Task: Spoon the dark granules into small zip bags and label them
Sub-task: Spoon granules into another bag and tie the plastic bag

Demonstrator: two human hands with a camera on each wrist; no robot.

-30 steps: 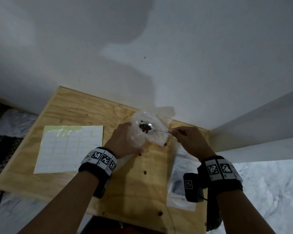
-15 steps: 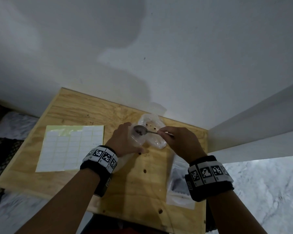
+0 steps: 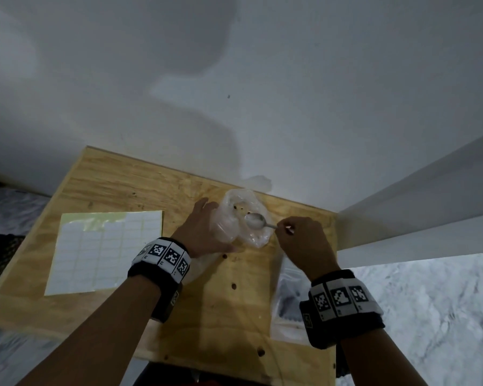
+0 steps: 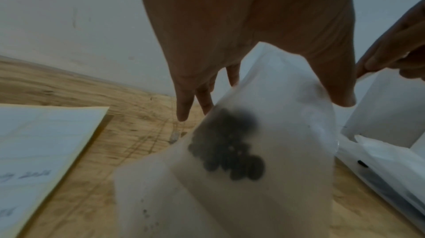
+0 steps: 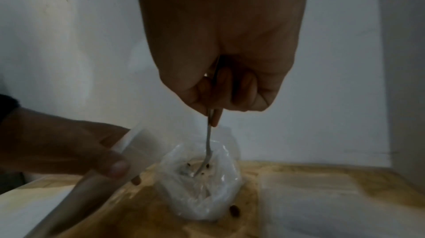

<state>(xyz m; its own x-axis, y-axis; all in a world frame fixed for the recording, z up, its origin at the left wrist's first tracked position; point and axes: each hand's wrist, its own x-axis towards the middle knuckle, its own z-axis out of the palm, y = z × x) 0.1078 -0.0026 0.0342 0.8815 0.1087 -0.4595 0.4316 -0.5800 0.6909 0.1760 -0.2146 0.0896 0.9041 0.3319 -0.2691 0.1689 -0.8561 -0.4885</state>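
Note:
My left hand (image 3: pixel 217 225) holds a small translucent zip bag (image 4: pixel 253 151) upright on the wooden table, thumb in front and fingers behind. A clump of dark granules (image 4: pixel 227 152) lies inside it. Just right of it sits a crumpled clear plastic bag (image 3: pixel 248 235) with a few granules (image 5: pixel 208 165) left in it. My right hand (image 3: pixel 283 228) pinches the handle of a metal spoon (image 3: pixel 255 220). The spoon's bowl is down inside the crumpled bag and looks empty.
A sheet of white labels (image 3: pixel 103 246) lies on the left of the table (image 3: pixel 151 190). A pile of flat zip bags (image 3: pixel 287 302) lies under my right wrist. One loose granule (image 5: pixel 234 211) sits beside the crumpled bag. A wall stands close behind.
The spoon lifted granules out of the crumpled bag, passed over the zip bag's mouth, and has come back into the crumpled bag empty. The left hand stayed put.

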